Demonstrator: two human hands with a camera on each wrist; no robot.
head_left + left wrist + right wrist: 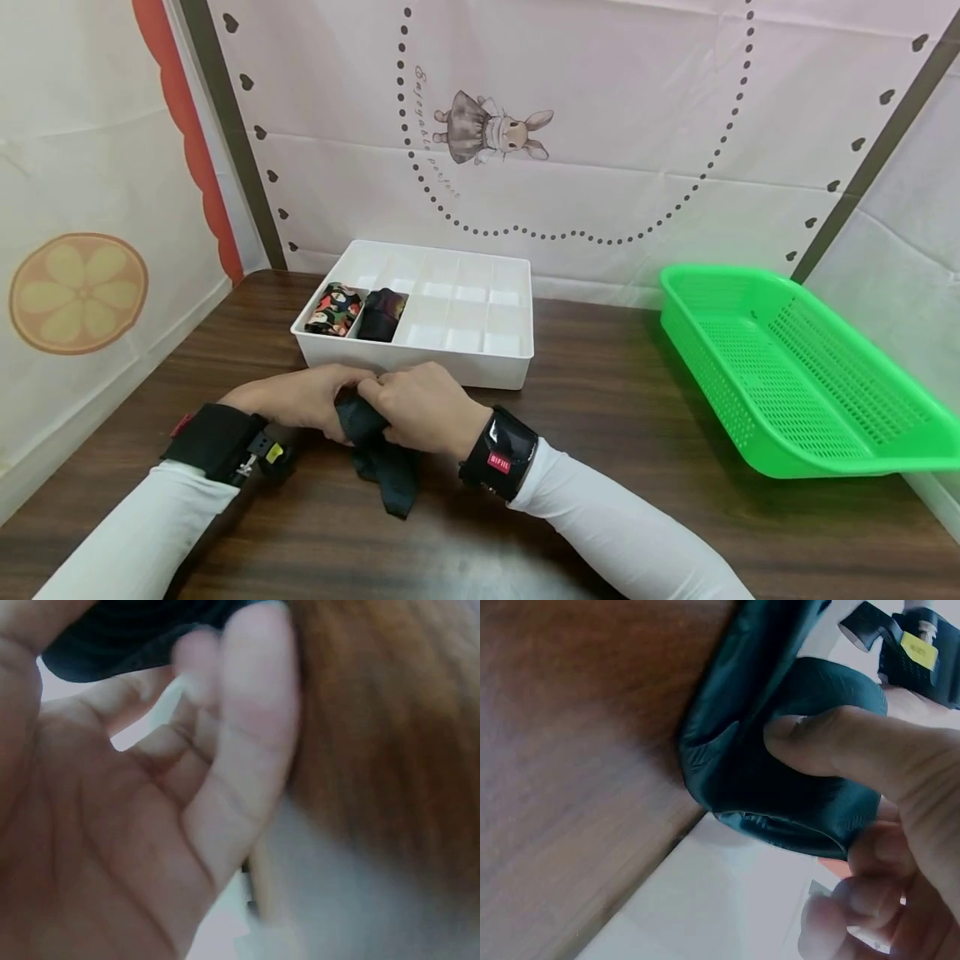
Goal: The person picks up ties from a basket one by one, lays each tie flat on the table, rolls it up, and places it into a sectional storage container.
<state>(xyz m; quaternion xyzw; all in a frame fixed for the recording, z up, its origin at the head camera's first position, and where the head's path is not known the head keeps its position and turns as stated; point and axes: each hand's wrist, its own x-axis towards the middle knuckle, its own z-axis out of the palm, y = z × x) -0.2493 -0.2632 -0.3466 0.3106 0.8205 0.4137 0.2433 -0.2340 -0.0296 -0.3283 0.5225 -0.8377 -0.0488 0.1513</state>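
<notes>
A dark green strip of cloth (392,475) with a slight sheen is looped at its upper part, its tail hanging toward the table. My left hand (303,402) holds the loop from the left side. In the left wrist view the fingers (259,697) curl beneath the dark cloth (142,637). From the right, my right hand (427,410) pinches the same loop; its thumb (817,742) presses inside the fold in the right wrist view. Both hands are just in front of a white divided box (450,362). One compartment holds a patterned cloth roll (335,310), the neighbouring one a dark roll (382,315).
A green perforated basket (757,417) stands at the right of the brown wooden table (600,433). Behind the box hangs a pale printed curtain (600,125). Another pale sheet (75,167) lines the left side.
</notes>
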